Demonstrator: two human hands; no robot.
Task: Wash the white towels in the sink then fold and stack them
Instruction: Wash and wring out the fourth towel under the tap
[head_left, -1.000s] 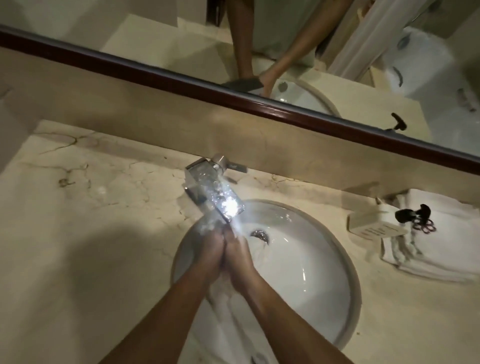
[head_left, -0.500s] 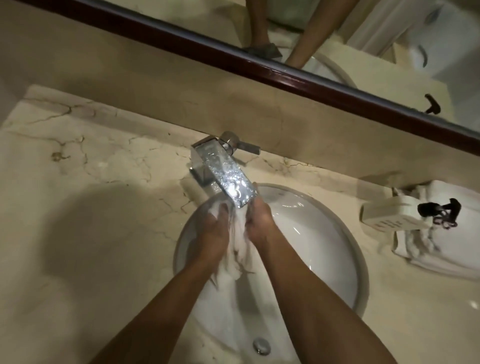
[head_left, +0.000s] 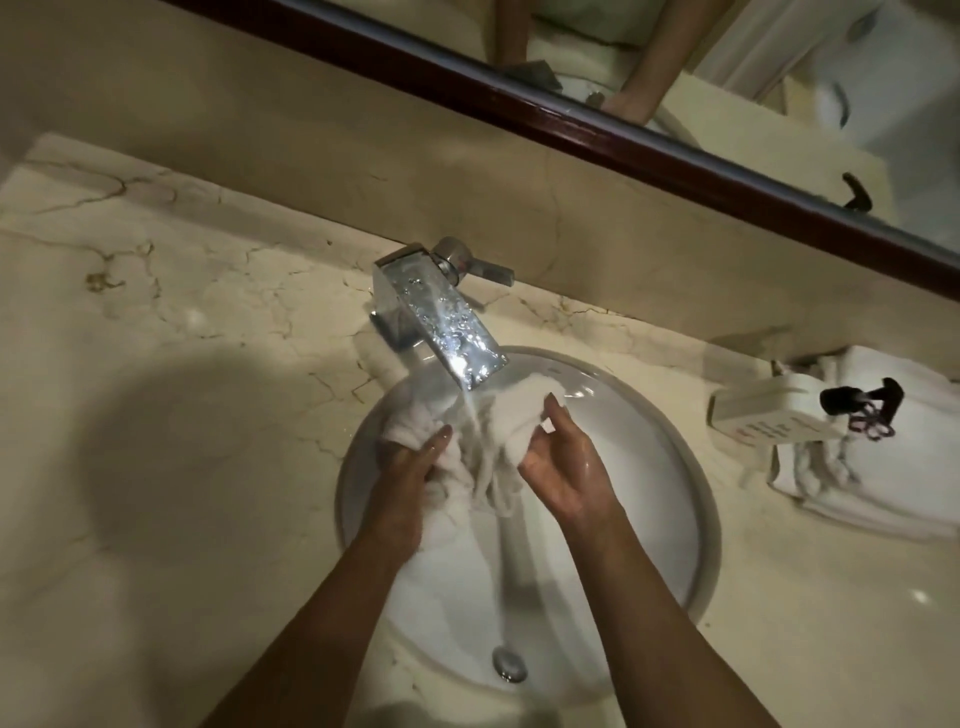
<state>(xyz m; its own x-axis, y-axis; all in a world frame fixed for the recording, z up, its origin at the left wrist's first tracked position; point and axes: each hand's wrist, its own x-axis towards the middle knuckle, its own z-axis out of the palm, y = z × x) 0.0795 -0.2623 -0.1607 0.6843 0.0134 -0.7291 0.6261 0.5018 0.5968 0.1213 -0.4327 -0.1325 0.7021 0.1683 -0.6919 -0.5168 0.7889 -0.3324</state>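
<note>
The washing step is in hand. A bunched, soaked white towel (head_left: 485, 447) hangs between the two hands over the round white ceramic sink (head_left: 691, 467), directly under the thin stream of water falling from the square chrome faucet (head_left: 441, 322) that stands just beyond the fingertips. The left hand (head_left: 402, 483) grips the towel's left side, fingers curled into the wet cloth. The right hand (head_left: 563, 467) holds the right side, palm turned up and thumb pressed against the bunched fabric. The hands sit a little apart, with the gathered middle of the towel and the stream between them, and a tail of cloth trails down into the basin toward the person.

To the right of the right hand, well apart from it, a stack of folded white towels (head_left: 883, 478) lies on the beige veined marble desk (head_left: 182, 415), with a small white card holder (head_left: 763, 410) and a dark hair clip (head_left: 857, 402) resting on or against it; whether those towels are washed cannot be told.

By judgement, the task is early: this towel is not yet wrung, folded or stacked. The next move likely calls for bringing the hands together to rub or squeeze the cloth under the water, keeping it inside the basin so drips stay off the desk.
</note>
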